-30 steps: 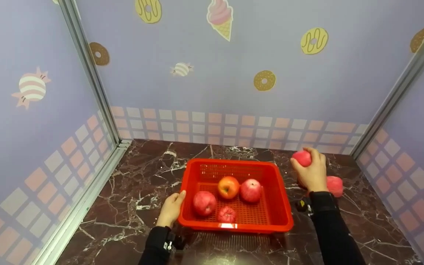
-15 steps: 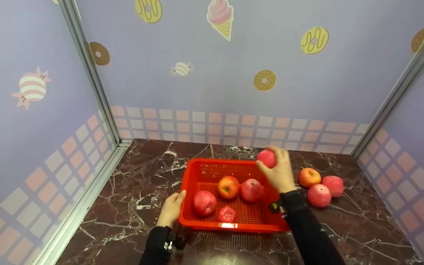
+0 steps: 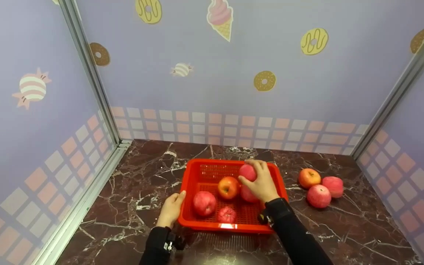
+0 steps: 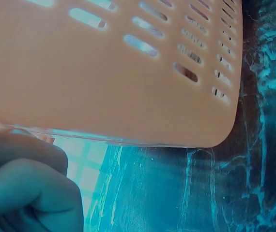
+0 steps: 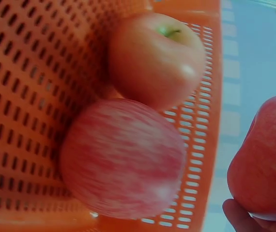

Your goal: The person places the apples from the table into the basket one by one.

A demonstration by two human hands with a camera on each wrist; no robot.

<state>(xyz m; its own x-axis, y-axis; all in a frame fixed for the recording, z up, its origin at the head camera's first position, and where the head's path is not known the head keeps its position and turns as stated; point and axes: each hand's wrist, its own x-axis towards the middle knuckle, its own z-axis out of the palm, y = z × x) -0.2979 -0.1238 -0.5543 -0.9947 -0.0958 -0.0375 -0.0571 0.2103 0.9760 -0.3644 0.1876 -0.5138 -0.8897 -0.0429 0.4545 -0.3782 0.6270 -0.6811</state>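
Note:
My right hand (image 3: 262, 184) grips a pinkish-red apple (image 3: 247, 172) over the back right part of a red plastic basket (image 3: 234, 228). In the right wrist view the held apple (image 5: 266, 162) shows at the right edge, with a fingertip under it. Below it in the basket sit a striped red apple (image 5: 123, 159) and an orange-yellow apple (image 3: 228, 187). A red apple (image 3: 204, 203) and a smaller ridged red one (image 3: 227, 214) lie nearer the front left. My left hand (image 3: 170, 209) holds the basket's left rim, thumb over the edge; curled fingers (image 4: 36, 186) show beside the wall.
Right of the basket, on the dark marbled tabletop (image 3: 131, 217), three apples stand grouped: an orange one (image 3: 309, 178), a pink-red one (image 3: 332, 186) and a speckled red one (image 3: 319, 195). Patterned panels (image 3: 212, 73) enclose the back and sides.
My right hand has carried the apple leftward from beside the group on the right to over the basket, and lower. The left hand and basket have stayed put.

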